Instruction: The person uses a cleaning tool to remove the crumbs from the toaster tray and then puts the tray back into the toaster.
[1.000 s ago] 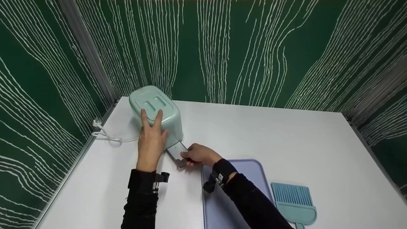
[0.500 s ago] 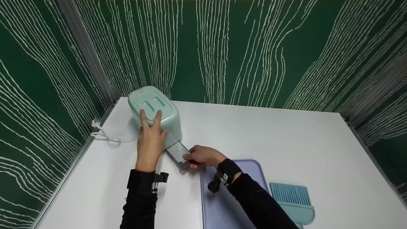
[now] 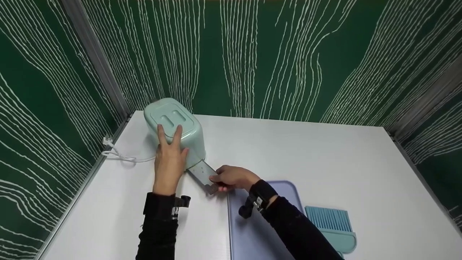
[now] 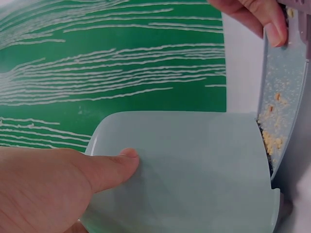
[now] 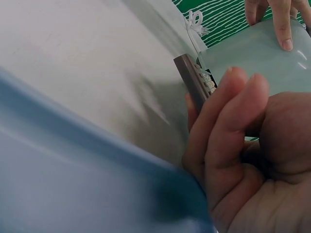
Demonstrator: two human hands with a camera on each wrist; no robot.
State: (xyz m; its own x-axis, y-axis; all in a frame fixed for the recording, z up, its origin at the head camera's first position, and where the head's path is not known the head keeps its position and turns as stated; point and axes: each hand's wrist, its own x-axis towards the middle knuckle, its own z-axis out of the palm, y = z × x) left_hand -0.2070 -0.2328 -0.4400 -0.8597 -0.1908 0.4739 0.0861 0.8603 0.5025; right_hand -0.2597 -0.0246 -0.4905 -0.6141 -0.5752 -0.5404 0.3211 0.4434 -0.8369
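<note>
At the back left of the table stands a mint-green toaster (image 3: 195, 142) with a covered top. My left hand (image 3: 168, 162) rests on it, two fingers spread over the top. In the left wrist view the thumb (image 4: 114, 170) lies straight against its side. A grey crumb tray (image 3: 202, 170) juts from the toaster's near lower end, and my right hand (image 3: 236, 177) pinches its outer end between thumb and fingers. Yellowish crumbs (image 4: 273, 141) lie in that tray in the left wrist view. The tray's inner end is hidden inside the toaster.
A violet-blue flat tray (image 3: 245, 231) lies under my right forearm. To its right is a teal brush (image 3: 328, 218), partly covered by my sleeve. A white power cord (image 3: 124, 157) with its plug lies left of the toaster. Green striped walls (image 3: 245, 90) enclose the table.
My right hand has moved a little right and toward me, and the crumb tray now sticks out slightly farther from the toaster. My left hand stays on the toaster.
</note>
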